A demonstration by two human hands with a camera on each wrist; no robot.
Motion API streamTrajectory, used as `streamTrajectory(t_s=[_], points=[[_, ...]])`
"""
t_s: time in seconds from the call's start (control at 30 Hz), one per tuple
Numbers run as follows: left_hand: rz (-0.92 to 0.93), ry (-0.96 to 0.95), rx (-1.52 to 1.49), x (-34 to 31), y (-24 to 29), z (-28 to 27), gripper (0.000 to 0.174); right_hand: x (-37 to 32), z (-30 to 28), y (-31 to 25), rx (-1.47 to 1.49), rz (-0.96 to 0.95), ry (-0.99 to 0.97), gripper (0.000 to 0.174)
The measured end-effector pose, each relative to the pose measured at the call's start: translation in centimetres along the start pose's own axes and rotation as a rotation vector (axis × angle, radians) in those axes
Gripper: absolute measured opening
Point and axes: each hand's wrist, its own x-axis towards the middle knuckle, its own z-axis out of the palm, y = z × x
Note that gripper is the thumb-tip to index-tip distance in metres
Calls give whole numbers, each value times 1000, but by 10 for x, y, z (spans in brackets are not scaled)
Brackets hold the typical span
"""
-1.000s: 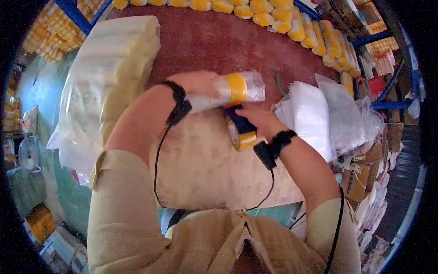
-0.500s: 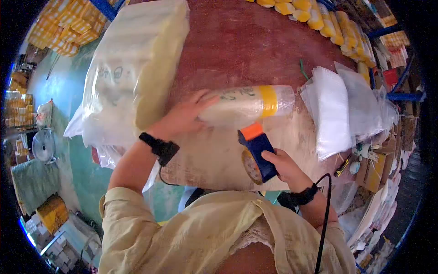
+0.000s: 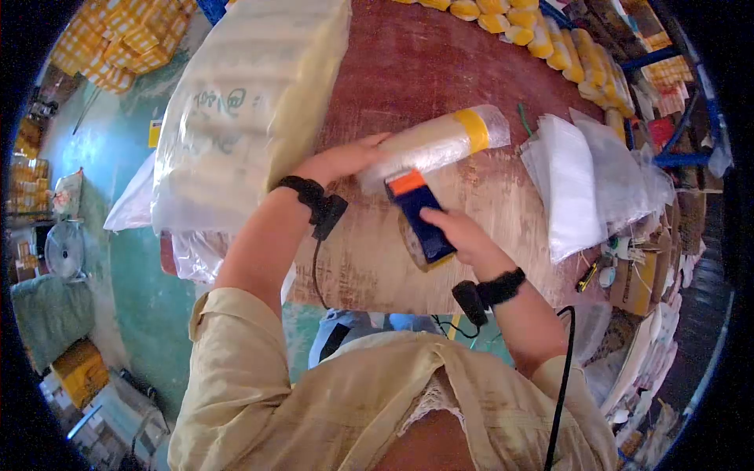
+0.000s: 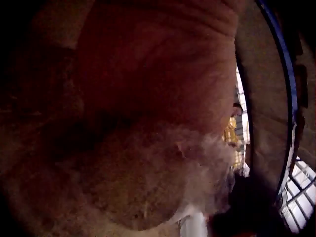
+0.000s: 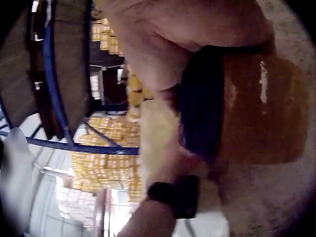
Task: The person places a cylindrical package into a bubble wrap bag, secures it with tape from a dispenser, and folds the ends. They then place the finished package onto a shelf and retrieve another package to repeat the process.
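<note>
A plastic-wrapped roll-shaped bundle (image 3: 428, 145) with a yellow tape band (image 3: 471, 129) lies slanted over the table, its right end farther from the person. My left hand (image 3: 342, 161) is at the bundle's left end, a straight finger along its far side; the other fingers are mostly hidden. In the left wrist view, crinkled clear film (image 4: 202, 153) shows below the palm. My right hand (image 3: 463, 235) grips a dark blue tape dispenser (image 3: 428, 224) with an orange front edge, loaded with a tape roll. The orange edge points at the bundle's near left part.
A large clear-wrapped pack (image 3: 236, 118) of pale rolls stands left on the table (image 3: 440, 47). White plastic bags (image 3: 573, 180) lie at the right, with a yellow-black cutter (image 3: 587, 276) near the edge. Yellow-banded bundles (image 3: 577, 63) line the far right edge.
The right hand has drawn the dispenser back from the band, then moved it left and forward toward the bundle's left end. The bundle's right end has swung away from the person.
</note>
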Motion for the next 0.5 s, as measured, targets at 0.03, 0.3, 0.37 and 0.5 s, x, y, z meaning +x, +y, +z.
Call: streamTrajectory(t_s=[0.03,0.3,0.37,0.5], points=[[37,11,29,-1,5,-1,59,9,-3,11,-60,53,-1,40],[84,109,600,35,26,30,74,21,-3,18,-127,36,-18,42],[40,222,807,35,37,30,75,23,-3,11,-63,59,-73,42],[61,243,843,45,33,18,68,17,-6,13,-118,-38,-46,44]])
